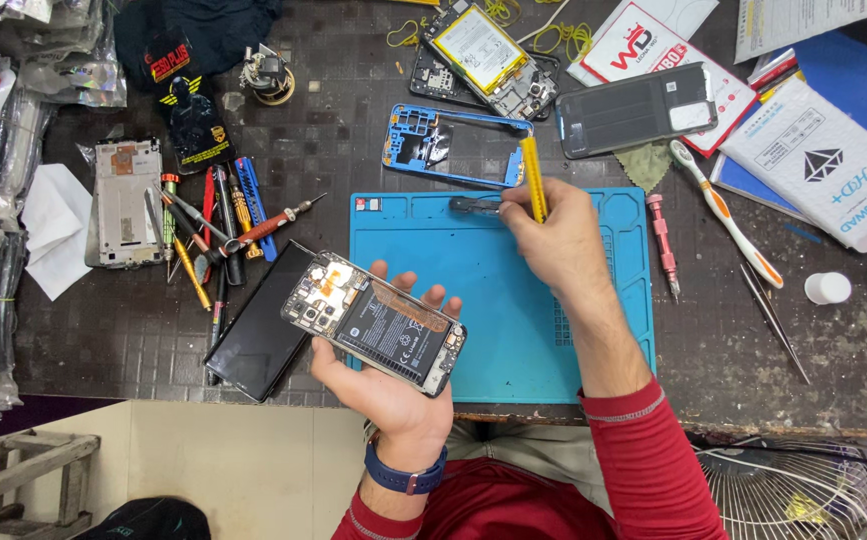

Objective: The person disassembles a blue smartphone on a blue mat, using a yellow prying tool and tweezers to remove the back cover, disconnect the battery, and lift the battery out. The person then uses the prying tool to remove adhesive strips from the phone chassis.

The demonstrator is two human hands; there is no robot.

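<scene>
Left hand [393, 385] cradling opened phone [374, 323], right hand [553, 235] gripping yellow tool [532, 178]

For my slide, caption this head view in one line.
Left hand cradles an opened black smartphone; right hand holds a yellow-handled tool over the blue rubber mat.

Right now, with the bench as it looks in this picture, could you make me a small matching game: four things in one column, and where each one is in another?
Things:
1. opened phone
2. yellow-handled tool
3. toothbrush
4. blue phone frame

Places:
A. lying on the dark bench to the right of the blue mat
B. gripped in the right hand
C. resting in the left hand
D. on the bench just past the mat's far edge

Pairs: 1-C, 2-B, 3-A, 4-D
</scene>
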